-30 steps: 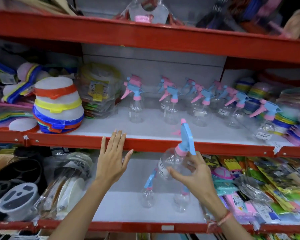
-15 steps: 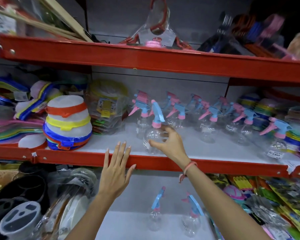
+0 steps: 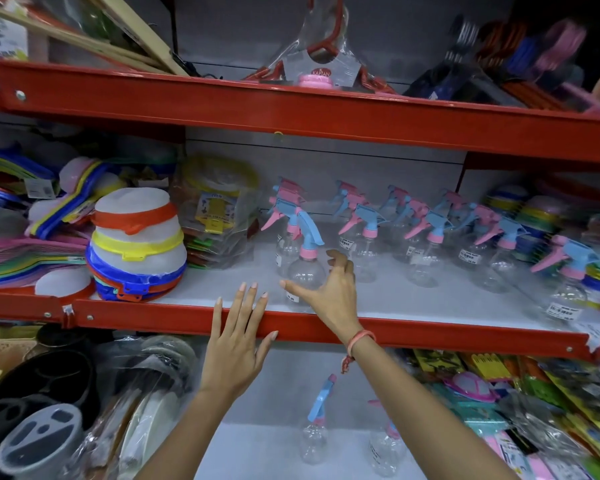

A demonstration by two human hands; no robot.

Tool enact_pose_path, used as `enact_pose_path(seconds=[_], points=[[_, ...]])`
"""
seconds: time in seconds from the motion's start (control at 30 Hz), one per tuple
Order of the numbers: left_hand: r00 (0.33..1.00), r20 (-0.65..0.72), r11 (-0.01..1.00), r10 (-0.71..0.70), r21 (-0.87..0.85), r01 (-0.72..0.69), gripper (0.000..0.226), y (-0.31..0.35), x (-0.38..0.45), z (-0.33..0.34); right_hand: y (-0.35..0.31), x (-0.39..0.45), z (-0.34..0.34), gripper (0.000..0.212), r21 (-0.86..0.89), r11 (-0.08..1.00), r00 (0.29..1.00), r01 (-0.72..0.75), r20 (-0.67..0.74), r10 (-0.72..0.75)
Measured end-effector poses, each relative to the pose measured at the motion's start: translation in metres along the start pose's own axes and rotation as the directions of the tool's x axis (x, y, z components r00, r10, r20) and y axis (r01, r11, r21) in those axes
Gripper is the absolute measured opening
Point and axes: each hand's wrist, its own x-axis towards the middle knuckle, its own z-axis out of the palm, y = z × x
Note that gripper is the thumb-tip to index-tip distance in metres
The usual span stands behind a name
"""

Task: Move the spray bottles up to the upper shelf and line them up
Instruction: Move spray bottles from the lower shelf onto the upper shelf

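Standing upright near the front edge of the upper shelf (image 3: 430, 306), a clear spray bottle (image 3: 305, 271) with a blue trigger head and pink collar is the nearest one to the person. The right hand (image 3: 329, 289) is spread around its round body, thumb low across the front near the price sticker, fingers curled apart at its right side; whether the skin touches the plastic or has just come clear cannot be told, so the hold looks loose at most. Just behind this bottle stands another, and to its right a row of similar bottles (image 3: 426, 251) runs along the same shelf, some two deep, their triggers mostly pointing left. The bottle at the hand has its nozzle turned a different way from those, so by my reading it is placed but not yet lined up. The left hand (image 3: 238, 344) lies flat and open, fingers extended, against the red front rail of that shelf, below and left of the bottle, holding nothing. Further below the bottle, on the lower shelf (image 3: 274, 445), two more spray bottles (image 3: 314, 424) wait, so most of the moving looks done and two remain.
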Motion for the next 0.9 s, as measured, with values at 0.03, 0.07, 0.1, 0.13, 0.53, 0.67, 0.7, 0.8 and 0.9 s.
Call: enact_pose_path(seconds=[0.03,0.07,0.1,0.13,0.53,0.67,0.7,0.8,0.9], points=[[1.0,-0.001,1.0,0.002,-0.001,-0.002,0.067,0.0,0.0,0.0,-0.002,-0.001,0.003,0.098,-0.029,1.0,0.999,-0.001,-0.038,0.0],[1.0,-0.002,1.0,0.004,0.0,-0.004,0.067,0.0,0.0,0.0,-0.003,-0.002,0.005,0.092,-0.049,0.999,0.998,0.002,-0.057,-0.005],[1.0,-0.002,1.0,0.006,0.002,-0.006,0.067,0.0,-0.001,0.0,-0.004,-0.002,0.007,0.087,-0.059,0.998,0.998,0.009,-0.062,-0.012],[1.0,0.001,1.0,0.006,0.006,-0.006,0.067,0.0,-0.001,-0.001,-0.003,-0.002,0.007,0.082,-0.064,0.998,0.998,0.016,-0.058,-0.02],[0.999,0.032,1.0,-0.013,0.025,0.012,0.066,0.003,-0.001,-0.005,0.011,0.016,-0.026,0.072,0.131,0.991,0.861,-0.019,0.506,-0.05],[0.999,0.04,0.999,-0.019,0.031,0.018,0.066,0.003,-0.001,-0.008,0.012,0.012,-0.027,0.074,0.125,0.992,0.871,0.01,0.486,-0.07],[0.999,0.043,0.999,-0.02,0.033,0.018,0.066,0.003,-0.001,-0.008,0.011,0.009,-0.027,0.077,0.105,0.994,0.879,0.032,0.47,-0.078],[0.999,0.036,0.999,-0.022,0.025,0.021,0.066,0.003,0.0,-0.007,0.01,-0.011,-0.024,0.076,0.069,0.992,0.964,0.11,0.237,-0.124],[0.999,0.028,0.999,-0.018,0.027,0.017,0.066,0.002,0.0,-0.005,0.02,-0.049,-0.021,0.046,0.115,0.949,0.95,0.293,-0.147,-0.275]])
